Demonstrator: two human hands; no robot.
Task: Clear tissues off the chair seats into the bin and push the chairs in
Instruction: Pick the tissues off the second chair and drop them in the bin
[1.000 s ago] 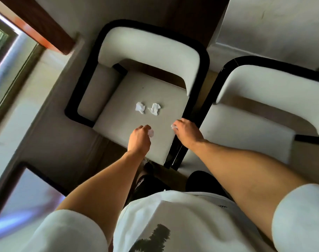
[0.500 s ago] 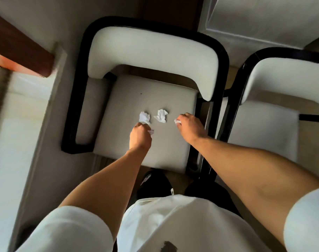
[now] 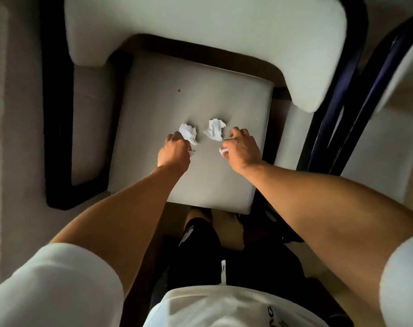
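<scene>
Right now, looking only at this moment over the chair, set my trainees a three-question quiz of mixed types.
1. How many crumpled tissues lie loose on the chair seat?
2. True or false: the right hand is empty.
3. Which loose tissue is the left hand touching: A the left tissue, or B the right tissue?

Key: 1. Two. 2. False, a bit of tissue shows in its grip. 3. A.

Two crumpled white tissues (image 3: 188, 132) (image 3: 215, 129) lie side by side, apart, mid-seat on the pale grey chair seat (image 3: 177, 95)
</scene>
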